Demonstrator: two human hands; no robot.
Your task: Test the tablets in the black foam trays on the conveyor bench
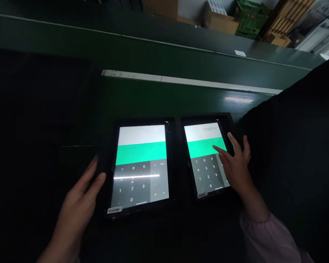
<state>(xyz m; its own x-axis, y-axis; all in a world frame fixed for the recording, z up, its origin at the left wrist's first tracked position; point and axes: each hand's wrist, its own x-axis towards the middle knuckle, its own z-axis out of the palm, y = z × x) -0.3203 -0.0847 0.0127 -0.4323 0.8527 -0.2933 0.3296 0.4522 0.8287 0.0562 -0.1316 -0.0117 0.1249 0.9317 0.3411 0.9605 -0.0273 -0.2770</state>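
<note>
Two tablets lie side by side on a dark surface, each lit with a calculator keypad below a green band. Beside the left edge of the left tablet [139,153] is my left hand [80,199], thumb and fingers apart and holding nothing. My right hand [235,164] reaches over the right tablet [205,149], its index fingertip at the green band; whether it touches the glass I cannot tell. The other fingers of that hand are spread. Characters including "87" show at the top of the right screen. A small barcode label [114,210] sits at the left tablet's lower left corner.
A pale strip [192,82] runs across the green work surface [142,98] behind the tablets. Farther back are a cardboard box [222,22], a green crate [250,18] and wooden slats [287,14]. A dark covering [304,120] rises at the right.
</note>
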